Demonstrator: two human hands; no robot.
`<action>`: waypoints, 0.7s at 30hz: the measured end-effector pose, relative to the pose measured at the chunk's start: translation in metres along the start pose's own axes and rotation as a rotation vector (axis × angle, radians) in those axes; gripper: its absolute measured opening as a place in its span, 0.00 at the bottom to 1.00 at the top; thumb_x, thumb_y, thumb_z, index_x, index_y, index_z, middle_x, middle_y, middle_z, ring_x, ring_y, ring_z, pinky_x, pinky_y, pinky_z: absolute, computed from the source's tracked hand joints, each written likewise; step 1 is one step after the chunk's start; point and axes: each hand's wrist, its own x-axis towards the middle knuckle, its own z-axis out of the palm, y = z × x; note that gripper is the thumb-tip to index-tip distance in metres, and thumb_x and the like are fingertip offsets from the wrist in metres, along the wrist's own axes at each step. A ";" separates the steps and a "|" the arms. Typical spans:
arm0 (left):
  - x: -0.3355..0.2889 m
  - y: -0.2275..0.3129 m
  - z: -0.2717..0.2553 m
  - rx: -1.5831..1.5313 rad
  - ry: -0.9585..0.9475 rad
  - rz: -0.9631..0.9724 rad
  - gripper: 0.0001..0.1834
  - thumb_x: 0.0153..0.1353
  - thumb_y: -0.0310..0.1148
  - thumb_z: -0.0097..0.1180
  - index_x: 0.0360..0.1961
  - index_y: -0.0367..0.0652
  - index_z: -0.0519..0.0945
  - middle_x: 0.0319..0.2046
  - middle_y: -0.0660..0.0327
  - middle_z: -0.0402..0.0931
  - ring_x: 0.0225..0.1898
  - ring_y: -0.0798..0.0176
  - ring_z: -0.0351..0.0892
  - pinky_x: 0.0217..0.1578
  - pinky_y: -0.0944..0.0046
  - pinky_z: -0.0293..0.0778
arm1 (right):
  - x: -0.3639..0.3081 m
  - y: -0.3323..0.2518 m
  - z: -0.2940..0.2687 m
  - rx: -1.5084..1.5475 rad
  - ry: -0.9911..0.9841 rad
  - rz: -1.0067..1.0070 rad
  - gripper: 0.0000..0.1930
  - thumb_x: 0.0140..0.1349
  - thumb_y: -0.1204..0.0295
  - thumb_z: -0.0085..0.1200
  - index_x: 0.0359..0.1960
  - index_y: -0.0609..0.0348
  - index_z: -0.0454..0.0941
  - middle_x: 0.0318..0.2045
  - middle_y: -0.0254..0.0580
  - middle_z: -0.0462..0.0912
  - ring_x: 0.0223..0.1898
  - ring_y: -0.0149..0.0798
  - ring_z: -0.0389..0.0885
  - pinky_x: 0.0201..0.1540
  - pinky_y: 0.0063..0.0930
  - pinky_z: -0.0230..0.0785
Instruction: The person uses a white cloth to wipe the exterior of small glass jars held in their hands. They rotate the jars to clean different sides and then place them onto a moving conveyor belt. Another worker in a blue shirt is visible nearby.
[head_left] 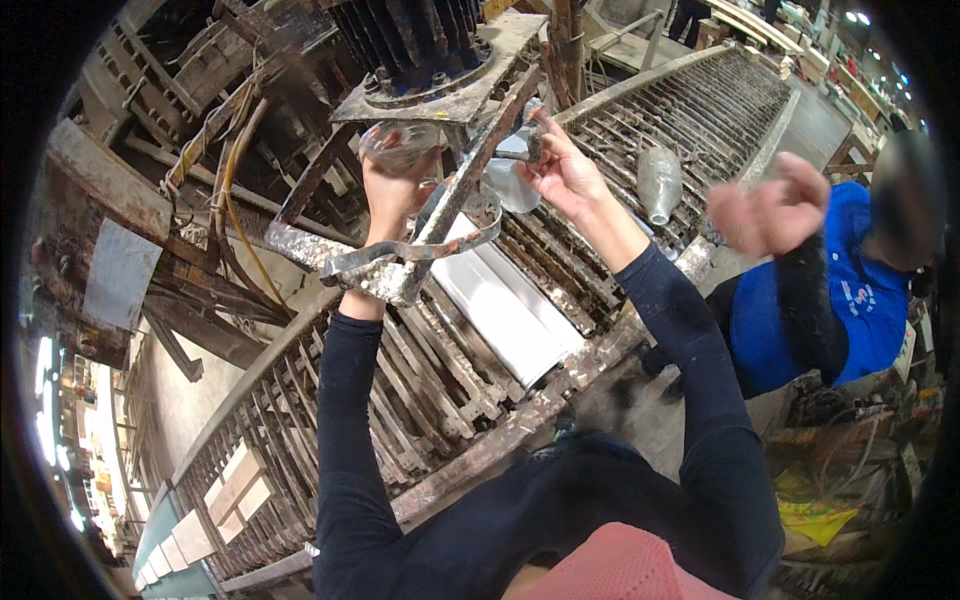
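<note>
My left hand [388, 185] reaches up beneath the motor's mounting plate [470, 75], its fingers curled round a clear, rounded plastic piece [398, 142]. My right hand [566, 172] is raised on the other side of a crusted steel bar [465, 185]. Its thumb and fingers close on a second clear plastic piece [512, 182], which hangs beside the bar; whether the two pieces are joined is hidden. A bent metal strap [420, 252] curves round the bar between my forearms. Below lies a glossy white panel [510, 305] on the slats.
A cloudy plastic bottle [660, 185] lies on the slatted roller bed [420, 370]. At right, a co-worker in a blue top [800, 300] holds out a blurred hand [770, 208]. Cables [228, 165] hang at left. Pale wood strips [232, 490] sit at lower left.
</note>
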 end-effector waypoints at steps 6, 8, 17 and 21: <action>0.004 -0.003 0.000 0.128 -0.001 0.056 0.37 0.38 0.30 0.67 0.49 0.34 0.60 0.46 0.52 0.67 0.44 0.60 0.70 0.44 0.66 0.68 | -0.001 -0.001 -0.005 -0.003 -0.013 0.000 0.19 0.58 0.73 0.43 0.51 0.40 0.66 0.30 0.28 0.74 0.28 0.26 0.70 0.38 0.33 0.68; 0.006 -0.008 -0.002 0.153 -0.004 0.055 0.37 0.37 0.31 0.67 0.48 0.34 0.62 0.45 0.52 0.68 0.44 0.61 0.71 0.43 0.66 0.68 | 0.000 -0.001 -0.002 -0.038 -0.002 -0.002 0.22 0.56 0.73 0.43 0.53 0.39 0.62 0.29 0.29 0.73 0.28 0.27 0.70 0.37 0.34 0.68; 0.008 -0.014 -0.002 0.076 0.035 0.135 0.35 0.35 0.32 0.69 0.44 0.36 0.64 0.42 0.56 0.67 0.42 0.63 0.69 0.42 0.66 0.68 | 0.004 -0.005 0.003 -0.195 0.062 0.029 0.33 0.49 0.78 0.43 0.59 0.37 0.51 0.16 0.30 0.66 0.18 0.28 0.66 0.34 0.35 0.70; 0.008 -0.018 0.000 0.021 0.090 0.138 0.32 0.33 0.31 0.69 0.41 0.37 0.67 0.38 0.58 0.67 0.40 0.64 0.69 0.40 0.67 0.67 | 0.005 -0.005 -0.004 -0.152 0.007 0.041 0.30 0.54 0.73 0.44 0.59 0.36 0.49 0.18 0.29 0.65 0.20 0.26 0.67 0.36 0.33 0.69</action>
